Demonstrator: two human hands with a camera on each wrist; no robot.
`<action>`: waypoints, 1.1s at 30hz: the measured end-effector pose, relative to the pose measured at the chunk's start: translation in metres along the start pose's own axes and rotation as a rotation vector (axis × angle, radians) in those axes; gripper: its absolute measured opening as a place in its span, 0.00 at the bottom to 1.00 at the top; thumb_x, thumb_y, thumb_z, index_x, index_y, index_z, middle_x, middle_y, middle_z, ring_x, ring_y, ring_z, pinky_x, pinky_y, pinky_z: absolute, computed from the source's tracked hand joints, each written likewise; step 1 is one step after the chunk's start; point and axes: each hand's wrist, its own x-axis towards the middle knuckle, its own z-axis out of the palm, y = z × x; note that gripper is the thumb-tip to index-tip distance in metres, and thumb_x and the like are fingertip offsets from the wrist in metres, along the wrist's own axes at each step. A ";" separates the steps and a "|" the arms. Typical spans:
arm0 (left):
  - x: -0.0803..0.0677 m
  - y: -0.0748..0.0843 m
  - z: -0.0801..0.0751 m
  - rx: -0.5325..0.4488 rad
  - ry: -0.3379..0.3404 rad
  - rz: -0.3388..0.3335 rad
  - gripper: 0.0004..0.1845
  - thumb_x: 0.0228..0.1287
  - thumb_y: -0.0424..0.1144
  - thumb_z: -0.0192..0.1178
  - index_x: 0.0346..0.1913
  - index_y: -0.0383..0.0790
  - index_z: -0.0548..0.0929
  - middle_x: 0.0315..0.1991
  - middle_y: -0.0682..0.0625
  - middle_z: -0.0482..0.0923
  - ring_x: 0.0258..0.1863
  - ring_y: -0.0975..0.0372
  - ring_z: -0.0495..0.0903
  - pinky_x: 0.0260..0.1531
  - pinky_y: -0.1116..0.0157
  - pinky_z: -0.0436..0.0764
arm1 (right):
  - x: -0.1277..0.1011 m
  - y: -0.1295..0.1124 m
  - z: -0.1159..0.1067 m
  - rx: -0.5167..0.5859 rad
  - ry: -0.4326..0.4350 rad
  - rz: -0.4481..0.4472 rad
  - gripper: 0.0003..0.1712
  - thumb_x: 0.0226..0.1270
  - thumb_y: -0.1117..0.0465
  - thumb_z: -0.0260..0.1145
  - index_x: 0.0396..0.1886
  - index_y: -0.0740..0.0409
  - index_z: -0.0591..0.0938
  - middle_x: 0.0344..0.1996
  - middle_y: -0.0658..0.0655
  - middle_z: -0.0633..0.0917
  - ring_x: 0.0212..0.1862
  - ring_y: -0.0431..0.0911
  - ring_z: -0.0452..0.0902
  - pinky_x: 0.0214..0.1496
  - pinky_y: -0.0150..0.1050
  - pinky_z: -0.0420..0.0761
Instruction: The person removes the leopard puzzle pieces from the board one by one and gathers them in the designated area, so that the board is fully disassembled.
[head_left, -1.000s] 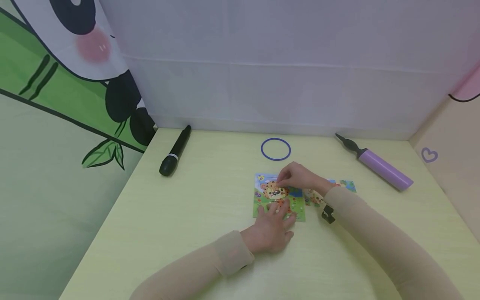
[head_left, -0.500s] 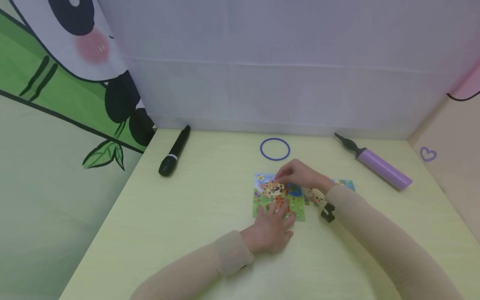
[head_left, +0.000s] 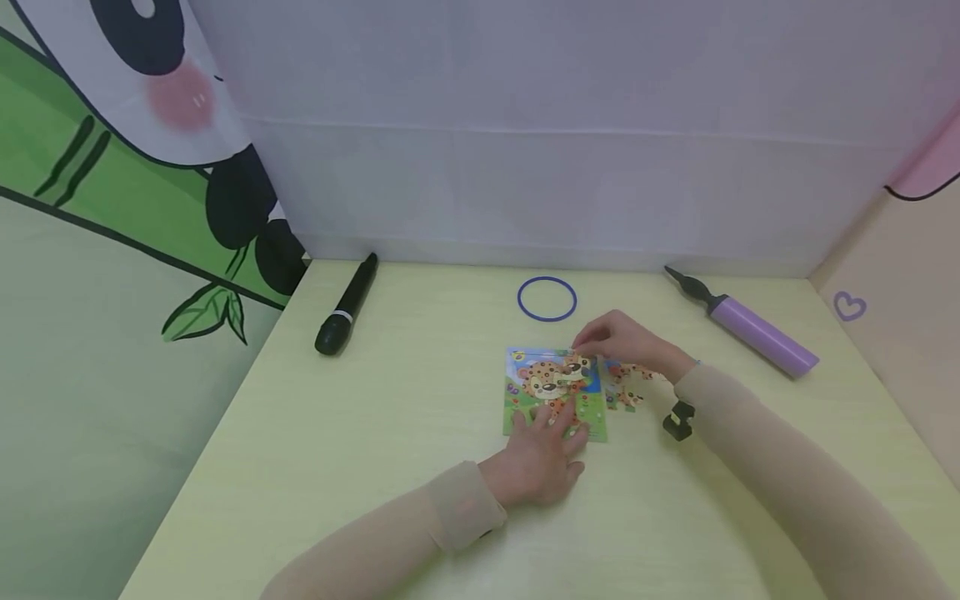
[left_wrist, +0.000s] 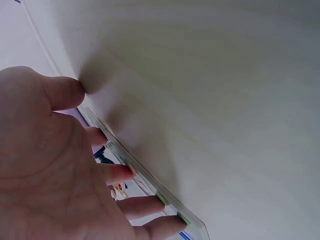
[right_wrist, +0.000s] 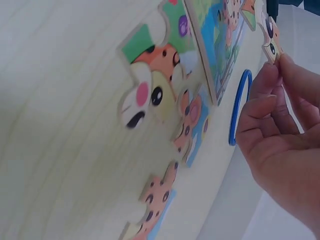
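A leopard jigsaw board [head_left: 513,414] lies flat on the table in the head view. My left hand [head_left: 542,462] rests on its lower edge with fingers spread; in the left wrist view, the fingertips [left_wrist: 152,206] touch the board's rim. Above the board's upper right part, my right hand [head_left: 628,342] pinches a jigsaw piece [right_wrist: 271,45] showing part of a leopard face between thumb and fingers. Several loose jigsaw pieces [right_wrist: 162,92] lie to the right of the board, partly hidden by the right hand and wrist in the head view.
A blue ring [head_left: 518,298] lies behind the board. The black microphone [head_left: 347,307] is at the table's back left, and a purple hand pump [head_left: 763,335] at the back right. A pale cloth wall [head_left: 480,192] stands along the back edge.
My right hand has moved right, away from the middle of the leopard picture, and the pinched piece now shows below its fingertips. The left hand stays on the board.
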 end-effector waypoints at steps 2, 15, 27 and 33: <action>0.001 0.000 -0.001 0.004 -0.002 -0.002 0.32 0.72 0.62 0.36 0.76 0.59 0.51 0.76 0.49 0.38 0.67 0.49 0.54 0.58 0.42 0.61 | -0.003 0.003 -0.004 -0.004 0.003 0.012 0.11 0.66 0.61 0.65 0.44 0.62 0.85 0.39 0.54 0.85 0.44 0.48 0.79 0.49 0.47 0.76; 0.012 0.001 -0.003 -0.036 -0.001 -0.012 0.32 0.72 0.61 0.36 0.76 0.59 0.50 0.76 0.49 0.37 0.69 0.49 0.50 0.59 0.41 0.59 | -0.021 0.027 -0.030 -0.012 -0.019 0.052 0.12 0.67 0.60 0.64 0.45 0.63 0.84 0.40 0.57 0.85 0.43 0.51 0.79 0.49 0.50 0.75; 0.014 0.002 -0.005 -0.038 0.002 -0.018 0.32 0.72 0.62 0.36 0.76 0.59 0.51 0.76 0.49 0.38 0.69 0.49 0.51 0.59 0.42 0.60 | -0.038 0.045 -0.046 -0.048 -0.053 0.049 0.12 0.65 0.60 0.67 0.43 0.63 0.85 0.35 0.54 0.86 0.34 0.49 0.75 0.35 0.40 0.76; 0.015 0.002 -0.004 -0.034 0.000 -0.020 0.32 0.72 0.62 0.36 0.76 0.60 0.51 0.76 0.49 0.37 0.69 0.49 0.50 0.59 0.41 0.59 | -0.048 0.058 -0.053 -0.065 -0.066 0.043 0.11 0.65 0.59 0.67 0.42 0.61 0.86 0.36 0.54 0.86 0.35 0.47 0.75 0.37 0.39 0.75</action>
